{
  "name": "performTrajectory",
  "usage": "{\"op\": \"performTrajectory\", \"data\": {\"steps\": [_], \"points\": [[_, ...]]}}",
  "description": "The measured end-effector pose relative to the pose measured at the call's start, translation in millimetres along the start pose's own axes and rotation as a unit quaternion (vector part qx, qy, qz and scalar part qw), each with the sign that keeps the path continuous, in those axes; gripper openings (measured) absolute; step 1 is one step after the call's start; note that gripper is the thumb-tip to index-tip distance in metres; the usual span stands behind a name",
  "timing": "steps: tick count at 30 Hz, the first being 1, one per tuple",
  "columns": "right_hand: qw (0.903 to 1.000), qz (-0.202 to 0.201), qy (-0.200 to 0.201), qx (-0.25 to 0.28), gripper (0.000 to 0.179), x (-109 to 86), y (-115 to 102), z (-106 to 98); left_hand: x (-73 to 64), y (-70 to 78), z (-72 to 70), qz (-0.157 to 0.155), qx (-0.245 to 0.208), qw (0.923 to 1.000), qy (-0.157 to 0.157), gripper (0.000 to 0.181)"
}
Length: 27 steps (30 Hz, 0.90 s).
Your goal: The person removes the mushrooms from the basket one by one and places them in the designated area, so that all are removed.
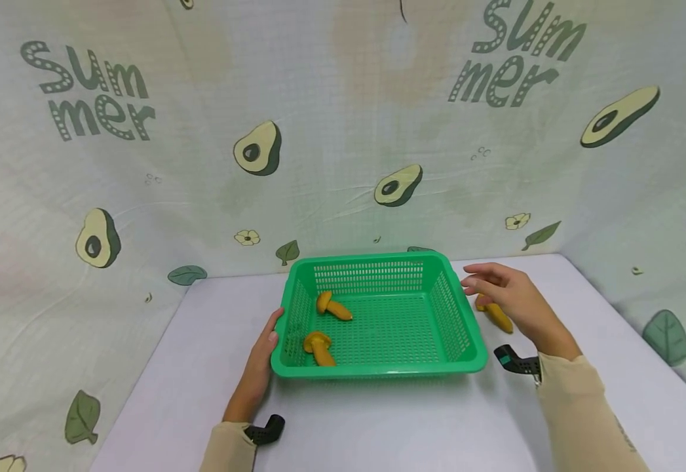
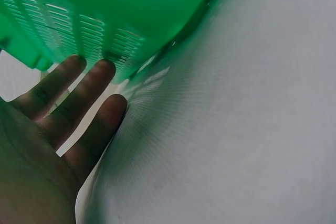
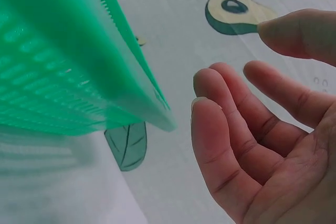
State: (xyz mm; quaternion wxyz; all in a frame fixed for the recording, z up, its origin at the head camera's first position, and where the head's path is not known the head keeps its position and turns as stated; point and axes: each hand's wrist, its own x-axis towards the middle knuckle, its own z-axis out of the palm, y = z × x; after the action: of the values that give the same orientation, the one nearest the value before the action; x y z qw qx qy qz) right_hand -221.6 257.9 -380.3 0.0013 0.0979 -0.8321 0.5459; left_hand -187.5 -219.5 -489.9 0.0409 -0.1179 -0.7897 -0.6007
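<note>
A green plastic basket (image 1: 378, 372) with slotted walls sits on the table. Two yellow-brown mushrooms lie in its left part: one mushroom (image 1: 333, 308) further back, another mushroom (image 1: 319, 347) near the front. My left hand (image 1: 260, 357) is at the basket's left side; in the left wrist view its straight fingers (image 2: 79, 103) reach the outer slotted wall. My right hand (image 1: 516, 298) hovers just off the right rim, fingers loosely bent and holding nothing. Beneath it, a third yellow-brown mushroom (image 1: 498, 318) lies on the table, partly covered by the hand.
The white table (image 1: 390, 426) extends around the basket. Behind it hangs a pale cloth (image 1: 331, 118) printed with avocados, leaves and lettering, which also runs down both sides. A black strap device is worn on each wrist.
</note>
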Motion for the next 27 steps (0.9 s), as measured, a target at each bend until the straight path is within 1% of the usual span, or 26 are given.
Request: {"op": "performTrajectory", "data": {"steps": [2,6,9,12,15,18,24,27], "points": [[1.0000,0.000,-0.007,-0.007,0.049,2.1,-4.8,1.1,1.0,-0.2,0.3,0.005,-0.001,1.0000,-0.001,0.050],[0.9995,-0.002,-0.023,-0.019,0.051,9.9,-16.7,4.9,1.7,-0.4,0.8,0.005,0.001,1.0000,0.001,0.051],[0.9989,0.005,-0.038,-0.026,0.053,17.6,-25.0,8.5,2.3,0.0,0.9,0.005,0.004,1.0000,0.001,0.051],[0.9980,0.014,-0.058,-0.022,0.053,26.1,-31.0,12.2,3.2,0.6,1.0,0.005,0.002,1.0000,-0.002,0.051],[0.9970,0.017,-0.076,-0.003,0.051,35.1,-35.0,16.5,3.8,2.0,1.2,0.008,-0.001,1.0000,-0.003,0.051],[0.9961,0.006,-0.088,0.006,0.049,43.7,-37.3,20.7,4.1,2.3,1.5,0.007,-0.003,1.0000,-0.003,0.051],[0.9942,-0.023,-0.105,0.004,0.045,56.0,-42.3,31.5,3.3,2.0,0.9,0.010,0.007,0.9999,-0.002,0.052],[0.9926,-0.029,-0.116,0.016,0.044,61.1,-45.8,38.5,2.2,1.3,-0.2,0.011,0.005,0.9999,0.000,0.052]]}}
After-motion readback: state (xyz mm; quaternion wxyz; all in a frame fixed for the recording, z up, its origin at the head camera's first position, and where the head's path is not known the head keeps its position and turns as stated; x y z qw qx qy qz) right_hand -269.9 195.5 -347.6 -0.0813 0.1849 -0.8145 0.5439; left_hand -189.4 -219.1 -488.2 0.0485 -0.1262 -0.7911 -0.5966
